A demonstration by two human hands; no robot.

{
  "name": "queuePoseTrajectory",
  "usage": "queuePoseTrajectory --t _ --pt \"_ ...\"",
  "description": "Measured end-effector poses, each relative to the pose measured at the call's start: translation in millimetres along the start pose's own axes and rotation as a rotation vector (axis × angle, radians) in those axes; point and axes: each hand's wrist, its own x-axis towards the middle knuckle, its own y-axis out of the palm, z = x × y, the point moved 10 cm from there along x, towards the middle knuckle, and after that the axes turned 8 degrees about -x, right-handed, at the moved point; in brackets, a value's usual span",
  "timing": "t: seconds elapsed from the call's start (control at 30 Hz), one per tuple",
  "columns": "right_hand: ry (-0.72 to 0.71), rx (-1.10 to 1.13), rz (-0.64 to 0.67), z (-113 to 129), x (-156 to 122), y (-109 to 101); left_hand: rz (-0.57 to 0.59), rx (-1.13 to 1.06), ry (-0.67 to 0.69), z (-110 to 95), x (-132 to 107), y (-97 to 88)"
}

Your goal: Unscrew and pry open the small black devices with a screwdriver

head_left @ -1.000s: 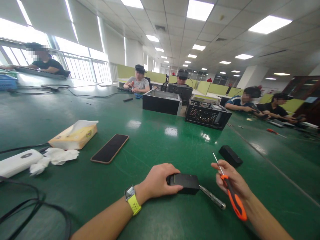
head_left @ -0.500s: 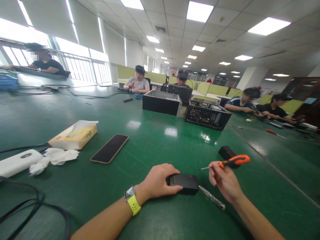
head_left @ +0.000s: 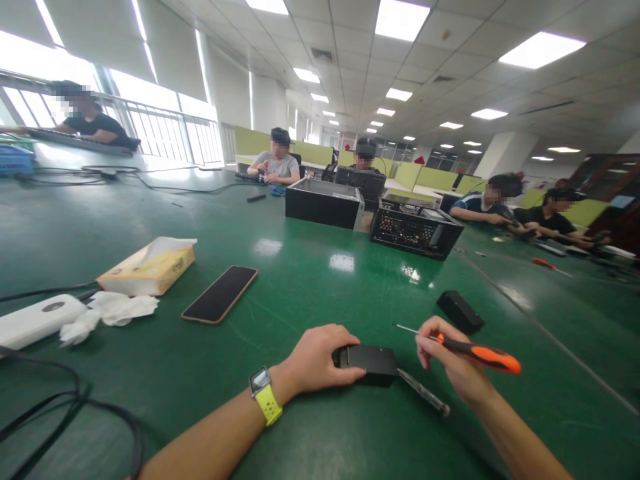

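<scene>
My left hand [head_left: 316, 360], with a yellow-strapped watch on its wrist, is closed around a small flat black box [head_left: 369, 363] that lies on the green table [head_left: 310, 280]. My right hand [head_left: 450, 360] grips an orange-handled screwdriver [head_left: 465, 350], held nearly level above the table with its thin tip pointing left over the box. A metal rod-like tool [head_left: 424, 393] lies on the table beside the box, under my right hand. A second small black box [head_left: 460, 311] rests a little farther back on the right.
A phone [head_left: 220, 295], a tissue box [head_left: 147, 269], crumpled tissue [head_left: 107, 313] and a white power bank [head_left: 35, 321] lie at left, with black cables [head_left: 70, 407]. Two open computer cases [head_left: 415, 230] stand mid-table. Several people sit around the far edges.
My right hand has turned the screwdriver about: a second ago its tip pointed up with the handle toward me, and now it lies almost level with the handle to the right. The left hand stayed on the box.
</scene>
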Motion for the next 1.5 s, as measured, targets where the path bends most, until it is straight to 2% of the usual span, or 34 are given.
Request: queuePoseTrajectory --t 0.13,0.2,0.37,0.63,0.83,0.97,1.17,1.33,1.5 --pt "0.039 0.131 0.145 -3.4 -1.0 11.4 -0.007 -0.003 -0.004 1.9 0.2 -0.1" --pt "0.086 0.181 0.178 -7.9 -2.5 19.1 -0.005 -0.003 -0.007 2.6 0.3 0.2" --pt "0.144 0.183 0.154 -15.7 -2.8 26.5 0.013 -0.003 0.003 1.8 0.2 1.8" --pt "0.148 0.118 0.123 -20.3 -0.5 20.1 0.006 -0.009 0.029 -0.6 -0.3 1.2" --pt "-0.032 -0.222 0.125 14.0 7.0 16.0 0.000 0.020 0.052 -2.8 2.6 -0.3" --pt "-0.019 -0.345 0.155 29.9 24.7 19.4 0.017 0.084 0.082 -6.3 5.7 -0.8" --pt "0.004 -0.392 0.134 46.1 56.7 27.0 0.009 0.107 0.125 -8.8 6.0 -1.7" --pt "-0.017 -0.329 0.117 50.2 63.7 38.8 -0.019 0.111 0.145 -9.3 4.4 -3.2" --pt "0.039 -0.159 -0.016 49.4 63.8 18.0 -0.050 0.090 0.168 -10.7 2.4 -6.3"
